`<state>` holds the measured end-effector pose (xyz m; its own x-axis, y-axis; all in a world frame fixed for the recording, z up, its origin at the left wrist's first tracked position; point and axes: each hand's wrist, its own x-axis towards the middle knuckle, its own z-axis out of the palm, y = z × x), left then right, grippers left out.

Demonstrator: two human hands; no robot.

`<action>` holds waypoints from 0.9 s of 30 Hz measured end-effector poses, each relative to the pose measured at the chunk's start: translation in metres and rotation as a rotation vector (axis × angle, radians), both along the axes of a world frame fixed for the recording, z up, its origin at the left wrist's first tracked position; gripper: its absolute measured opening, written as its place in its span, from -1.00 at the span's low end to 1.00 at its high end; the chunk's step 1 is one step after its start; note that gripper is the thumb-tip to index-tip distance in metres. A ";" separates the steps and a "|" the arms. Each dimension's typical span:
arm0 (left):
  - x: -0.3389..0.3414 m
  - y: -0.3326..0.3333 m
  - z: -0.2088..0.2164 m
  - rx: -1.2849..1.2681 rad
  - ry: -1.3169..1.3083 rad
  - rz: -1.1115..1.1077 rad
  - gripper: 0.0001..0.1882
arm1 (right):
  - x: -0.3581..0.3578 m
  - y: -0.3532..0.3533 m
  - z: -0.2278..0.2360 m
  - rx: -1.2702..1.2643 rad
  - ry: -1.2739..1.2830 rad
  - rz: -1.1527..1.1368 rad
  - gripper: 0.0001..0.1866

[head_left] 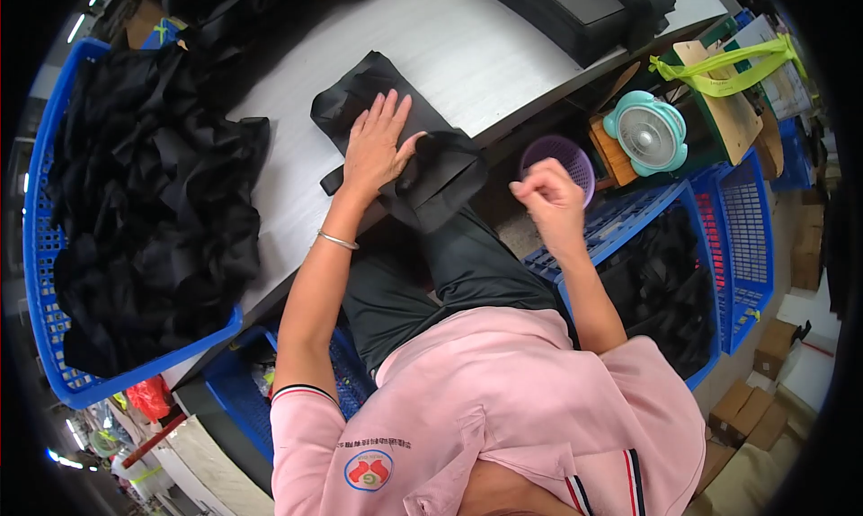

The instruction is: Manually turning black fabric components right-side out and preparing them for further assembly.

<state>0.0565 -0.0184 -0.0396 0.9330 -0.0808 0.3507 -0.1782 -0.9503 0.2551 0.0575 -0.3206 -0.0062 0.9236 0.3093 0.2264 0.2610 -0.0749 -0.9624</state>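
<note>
- Fabric first: we press our left hand (376, 147) flat, fingers spread and gripping nothing, on a black fabric piece (404, 138) that looks matte and soft, folded into a long shape with one end hanging over the near edge of the table (467, 48).
- Our right hand (550, 197) hangs in the air off the table edge, fingers curled in a loose fist; whether it pinches anything we cannot tell.
- One thin metal bangle (337, 240) circles our left wrist.
- To our left, one blue plastic basket (45, 246) with lattice walls sits on the table, heaped with crumpled black fabric (153, 210).
- We count one more blue crate (746, 237) low on our right, holding dark cloth, and another blue bin (238, 399) under the table on the left.
- One small round purple basket (562, 161) sits just beyond our right hand, and one pale teal round fan (645, 131) stands near it.
- A yellow-green strap (719, 66) lies across a wooden board at the upper right.
- The table is smooth and pale grey; brown cardboard boxes (746, 408) rest on the floor at the lower right.
</note>
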 end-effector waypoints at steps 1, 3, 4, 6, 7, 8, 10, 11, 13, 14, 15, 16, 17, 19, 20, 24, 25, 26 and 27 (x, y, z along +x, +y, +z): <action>-0.001 0.003 0.000 -0.004 0.007 -0.001 -0.33 | -0.001 -0.009 0.001 0.107 0.126 -0.050 -0.86; -0.003 0.006 0.006 -0.112 0.029 -0.032 -0.39 | 0.005 -0.022 -0.005 0.112 0.283 -0.073 -0.88; -0.006 0.004 0.010 -0.112 0.026 -0.027 -0.39 | 0.005 -0.020 0.001 0.135 0.397 -0.084 -0.78; -0.020 -0.003 0.030 -0.755 0.069 -0.040 -0.44 | 0.006 -0.004 -0.001 0.127 0.276 -0.031 -0.57; -0.029 -0.013 0.046 -0.855 0.043 -0.002 -0.45 | 0.007 0.003 0.002 0.094 0.248 0.017 -0.50; -0.041 -0.018 0.054 -0.848 0.038 0.000 -0.45 | 0.009 0.016 0.002 0.081 0.190 0.032 -0.50; -0.066 -0.031 0.063 -0.653 -0.075 0.108 -0.38 | 0.016 0.034 -0.003 0.036 0.138 0.036 -0.50; -0.082 -0.046 0.068 -0.582 -0.108 0.188 -0.35 | 0.017 0.042 0.001 0.038 0.138 0.044 -0.50; -0.103 -0.073 0.067 -0.503 -0.159 0.343 -0.30 | 0.018 0.058 0.011 -0.233 -0.059 -0.031 -0.57; -0.107 -0.083 0.060 -0.498 -0.176 0.413 -0.27 | 0.017 0.064 0.007 -0.231 -0.062 -0.024 -0.57; -0.108 -0.091 0.053 -0.576 -0.167 0.503 -0.34 | 0.014 0.070 0.001 -0.234 -0.075 -0.049 -0.60; -0.108 -0.090 0.045 -0.577 -0.171 0.507 -0.34 | 0.010 0.076 -0.001 -0.242 -0.089 -0.076 -0.63; -0.108 -0.089 0.037 -0.606 -0.184 0.532 -0.43 | 0.002 0.081 0.000 -0.231 -0.119 -0.080 -0.68; -0.109 -0.081 0.027 -0.720 -0.344 0.477 -0.54 | 0.002 0.073 -0.010 -0.181 -0.244 -0.080 -0.69; -0.116 -0.074 0.026 -0.837 -0.382 0.471 -0.60 | 0.008 0.061 -0.012 -0.208 -0.323 -0.108 -0.67; -0.131 -0.079 0.029 -0.918 -0.233 0.424 -0.63 | -0.001 0.039 -0.025 -0.093 -0.151 -0.050 -0.76; -0.133 -0.079 0.024 -0.958 -0.222 0.408 -0.63 | -0.011 0.039 -0.026 0.031 0.046 -0.028 -0.63; -0.135 -0.079 0.021 -0.996 -0.211 0.393 -0.63 | -0.019 0.042 -0.026 0.033 0.046 -0.042 -0.63; -0.137 -0.082 0.022 -1.027 -0.204 0.357 -0.65 | -0.025 0.044 -0.025 0.146 0.217 -0.064 -0.58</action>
